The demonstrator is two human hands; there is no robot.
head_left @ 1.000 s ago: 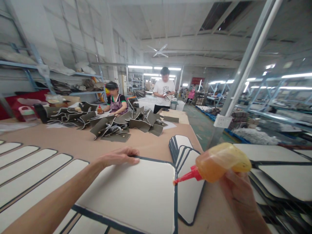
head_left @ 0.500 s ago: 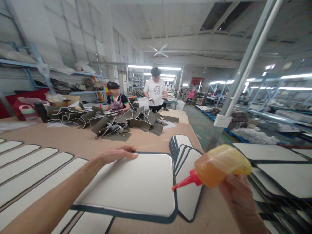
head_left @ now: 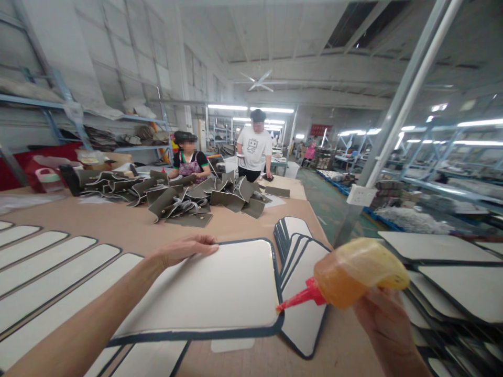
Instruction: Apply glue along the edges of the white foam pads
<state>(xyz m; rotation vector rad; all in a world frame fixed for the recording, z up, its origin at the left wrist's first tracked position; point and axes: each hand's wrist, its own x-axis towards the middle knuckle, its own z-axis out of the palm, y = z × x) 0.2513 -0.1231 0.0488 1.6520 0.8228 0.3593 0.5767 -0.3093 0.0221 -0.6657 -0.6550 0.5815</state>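
1. The right hand (head_left: pixel 385 314) is wrapped round the bottle (head_left: pixel 361 272), tipped so its red nozzle (head_left: pixel 301 297) points down and left.
2. The nozzle's tip has slid down the panel's right edge and now meets it near the lower corner; most of that side seems covered, with a glossy line showing higher up.
3. The panel (head_left: pixel 212 288) is held over the table (head_left: pixel 243 222); its near edge has risen in view, exposing a pale piece (head_left: pixel 232 345) below.
4. The left hand (head_left: pixel 192 247) pinches the panel's far edge, much as before.
5. Just right, the fanned panels (head_left: pixel 304 332) lie unmoved.
6. Beyond the pile (head_left: pixel 236 201), the standing co-worker (head_left: pixel 255 146) has lowered an arm to the table.
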